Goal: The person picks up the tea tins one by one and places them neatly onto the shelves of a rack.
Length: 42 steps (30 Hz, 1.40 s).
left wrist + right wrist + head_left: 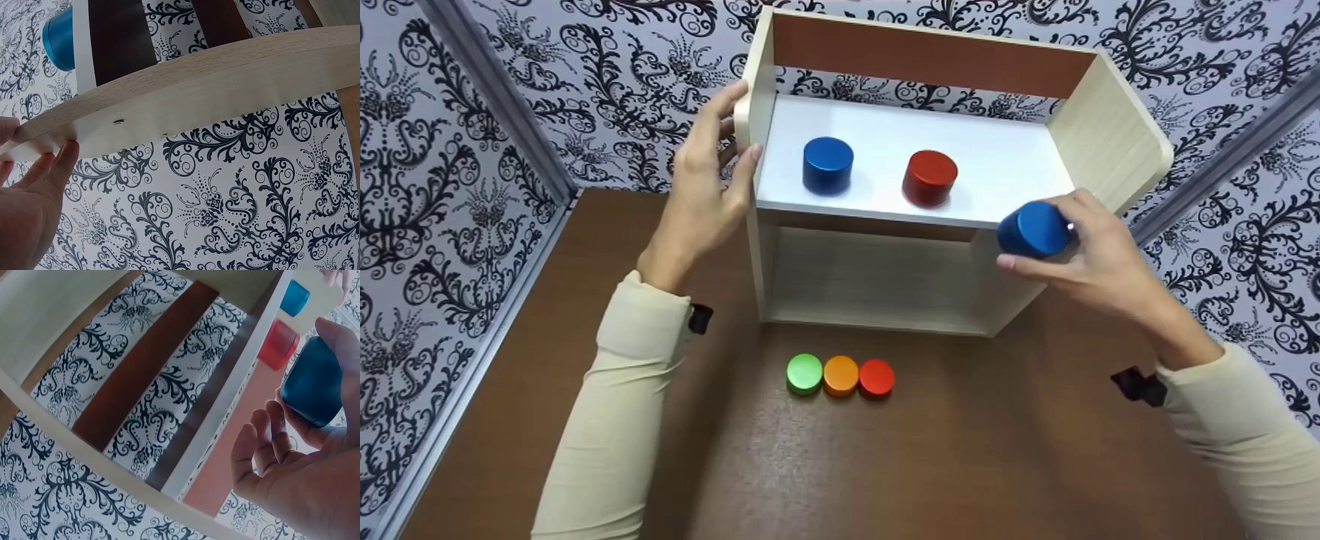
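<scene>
A small wooden shelf unit [877, 281] with a white upper board stands on the brown table. My left hand [709, 176] grips its left side panel [225, 73], thumb at the front edge and fingers on the outer face. Between thumb and fingers, my right hand [1110, 259] holds a blue cylinder [1033, 229] in front of the white board's right end. The right wrist view shows this blue cylinder [315, 382] too, with the other fingers loosely curled below it. Another blue cylinder [828, 165] and a red cylinder [930, 178] stand on the white board.
In front of the shelf, a green cylinder [805, 374], an orange cylinder [841, 376] and a smaller red cylinder [877, 378] form a row on the table [840, 465]. Patterned walls [622, 97] enclose the back and sides. The shelf's right panel [1117, 135] rises beside my right hand.
</scene>
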Each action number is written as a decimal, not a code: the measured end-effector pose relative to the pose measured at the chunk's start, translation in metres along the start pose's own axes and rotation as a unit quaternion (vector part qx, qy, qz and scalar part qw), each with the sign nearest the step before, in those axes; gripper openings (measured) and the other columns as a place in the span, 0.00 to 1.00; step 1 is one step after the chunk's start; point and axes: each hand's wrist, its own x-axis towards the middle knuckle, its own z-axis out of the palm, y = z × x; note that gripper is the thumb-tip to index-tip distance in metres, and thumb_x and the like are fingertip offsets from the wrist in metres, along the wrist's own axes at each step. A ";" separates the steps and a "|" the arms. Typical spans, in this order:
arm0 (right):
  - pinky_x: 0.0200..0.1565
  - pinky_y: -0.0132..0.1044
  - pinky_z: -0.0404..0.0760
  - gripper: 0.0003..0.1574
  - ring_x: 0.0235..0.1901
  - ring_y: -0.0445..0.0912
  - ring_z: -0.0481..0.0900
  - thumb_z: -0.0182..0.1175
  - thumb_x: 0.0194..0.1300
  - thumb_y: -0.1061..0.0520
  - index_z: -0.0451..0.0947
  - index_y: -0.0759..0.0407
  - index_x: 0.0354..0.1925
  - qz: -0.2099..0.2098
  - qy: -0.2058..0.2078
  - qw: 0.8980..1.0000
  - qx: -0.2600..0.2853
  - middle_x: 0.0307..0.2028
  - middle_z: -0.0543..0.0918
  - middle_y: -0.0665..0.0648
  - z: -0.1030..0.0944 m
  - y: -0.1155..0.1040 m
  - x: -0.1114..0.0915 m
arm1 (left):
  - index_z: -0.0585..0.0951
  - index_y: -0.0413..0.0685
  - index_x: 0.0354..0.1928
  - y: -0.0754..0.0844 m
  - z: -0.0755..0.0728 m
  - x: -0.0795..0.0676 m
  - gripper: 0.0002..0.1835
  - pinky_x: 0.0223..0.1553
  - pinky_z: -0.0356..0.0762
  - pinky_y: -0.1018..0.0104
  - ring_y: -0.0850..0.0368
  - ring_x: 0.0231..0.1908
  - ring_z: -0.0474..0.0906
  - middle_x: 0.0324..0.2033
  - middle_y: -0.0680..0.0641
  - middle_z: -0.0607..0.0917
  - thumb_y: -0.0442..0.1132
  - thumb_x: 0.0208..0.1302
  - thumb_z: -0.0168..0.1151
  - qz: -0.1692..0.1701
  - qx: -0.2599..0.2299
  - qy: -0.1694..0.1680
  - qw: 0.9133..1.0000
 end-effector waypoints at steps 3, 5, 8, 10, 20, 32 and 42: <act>0.40 0.19 0.71 0.39 0.47 0.53 0.70 0.78 0.56 0.48 0.76 0.66 0.59 0.016 0.004 1.000 -0.002 0.47 0.73 0.63 -0.004 0.001 0.006 | 0.64 0.33 0.71 0.001 0.000 0.000 0.30 0.59 0.83 0.61 0.44 0.59 0.76 0.63 0.35 0.73 0.21 0.68 0.54 -0.008 -0.001 0.000 1.000; 0.40 0.19 0.71 0.40 0.47 0.54 0.70 0.78 0.56 0.48 0.76 0.67 0.59 0.022 0.007 1.000 -0.003 0.47 0.73 0.63 -0.006 0.002 0.011 | 0.64 0.34 0.72 0.001 0.000 0.000 0.30 0.60 0.83 0.61 0.44 0.60 0.76 0.64 0.35 0.73 0.20 0.68 0.55 -0.012 -0.002 0.000 1.000; 0.40 0.19 0.72 0.40 0.47 0.54 0.70 0.77 0.57 0.47 0.76 0.66 0.60 0.030 0.009 1.000 -0.002 0.47 0.73 0.63 -0.008 0.004 0.017 | 0.64 0.34 0.72 0.002 0.000 0.000 0.30 0.60 0.83 0.61 0.45 0.60 0.76 0.64 0.36 0.72 0.21 0.68 0.55 -0.015 -0.001 0.000 1.000; 0.40 0.20 0.72 0.41 0.48 0.53 0.70 0.77 0.57 0.46 0.76 0.66 0.61 0.035 0.009 0.999 -0.003 0.48 0.73 0.63 -0.010 0.005 0.021 | 0.64 0.34 0.72 0.002 0.000 0.000 0.30 0.59 0.83 0.61 0.45 0.60 0.76 0.64 0.36 0.72 0.21 0.68 0.55 -0.016 0.000 0.000 1.000; 0.53 0.45 0.77 0.49 0.52 0.60 0.70 0.75 0.57 0.39 0.71 0.68 0.64 0.070 -0.013 0.997 -0.010 0.52 0.71 0.66 -0.010 0.010 0.044 | 0.64 0.33 0.71 0.001 0.000 0.000 0.30 0.59 0.83 0.61 0.44 0.60 0.76 0.62 0.35 0.74 0.20 0.68 0.55 -0.007 0.003 0.000 1.000; 0.57 0.60 0.78 0.51 0.54 0.64 0.70 0.72 0.59 0.36 0.69 0.70 0.63 0.081 -0.042 0.996 -0.018 0.54 0.72 0.69 -0.005 0.015 0.060 | 0.64 0.33 0.71 0.001 0.000 0.000 0.30 0.59 0.83 0.63 0.45 0.60 0.76 0.63 0.35 0.73 0.21 0.68 0.55 -0.008 0.005 -0.002 1.000; 0.60 0.64 0.77 0.54 0.56 0.66 0.70 0.71 0.58 0.33 0.67 0.71 0.65 0.100 -0.062 0.993 -0.025 0.55 0.72 0.71 -0.003 0.019 0.065 | 0.64 0.34 0.71 0.001 0.000 -0.001 0.30 0.61 0.82 0.64 0.46 0.60 0.76 0.63 0.36 0.73 0.21 0.68 0.55 -0.013 0.002 -0.003 1.000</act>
